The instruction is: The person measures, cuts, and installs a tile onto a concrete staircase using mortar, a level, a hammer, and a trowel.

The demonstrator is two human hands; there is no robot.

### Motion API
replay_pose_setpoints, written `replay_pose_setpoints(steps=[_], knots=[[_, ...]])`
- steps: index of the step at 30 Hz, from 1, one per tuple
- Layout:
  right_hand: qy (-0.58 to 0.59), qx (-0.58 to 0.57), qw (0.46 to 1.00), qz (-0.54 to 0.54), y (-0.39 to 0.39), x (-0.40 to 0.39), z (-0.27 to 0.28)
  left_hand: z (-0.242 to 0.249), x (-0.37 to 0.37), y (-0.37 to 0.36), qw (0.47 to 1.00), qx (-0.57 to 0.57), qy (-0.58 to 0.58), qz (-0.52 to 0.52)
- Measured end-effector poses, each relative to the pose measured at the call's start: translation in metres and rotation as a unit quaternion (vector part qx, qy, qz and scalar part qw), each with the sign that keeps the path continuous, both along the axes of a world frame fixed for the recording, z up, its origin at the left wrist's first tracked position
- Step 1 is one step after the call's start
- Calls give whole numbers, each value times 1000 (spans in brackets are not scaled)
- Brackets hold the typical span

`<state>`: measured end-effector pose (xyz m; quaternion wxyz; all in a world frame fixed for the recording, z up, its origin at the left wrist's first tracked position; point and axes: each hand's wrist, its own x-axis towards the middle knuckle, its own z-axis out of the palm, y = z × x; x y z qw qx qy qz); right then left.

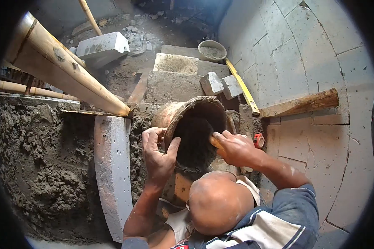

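A mortar-smeared bucket [162,116] is tipped so that its dark mouth faces me. On its left rim is my left hand [158,150], with the thumb at the inner side and the fingers bent around the outside. My right hand [235,146] is closed around the short handle of a wooden-handled tool [216,142] at the bucket's right side. The far end of that tool is lost in the dark inside the bucket, so its kind does not show. My bent head covers the area just below the bucket.
Left of me stand a pale block [112,174] and a bed of wet mortar [58,186]. Bamboo poles [70,70] slant overhead. Ahead lie blocks [176,63] and a mortar pail [212,50]. At right are a yellow level [242,86], a log [301,103], a tape measure [259,140] and a block wall [286,54].
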<state>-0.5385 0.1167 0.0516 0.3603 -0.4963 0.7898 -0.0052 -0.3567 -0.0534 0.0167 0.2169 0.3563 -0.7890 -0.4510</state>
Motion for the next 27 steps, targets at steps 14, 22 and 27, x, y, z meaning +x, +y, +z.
replay_pose_setpoints(steps=[14, 22, 27], knots=[[117, -42, 983, 136, -2, 6, -40, 10, -26, 4, 999, -27, -4, 47], [205, -23, 970, 132, -22, -18, -73, 9, -23, -9, 990, -25, 44, 131], [160, 61, 964, 204, -36, -8, -73, 5, -32, -10, 981, 54, -12, 186]])
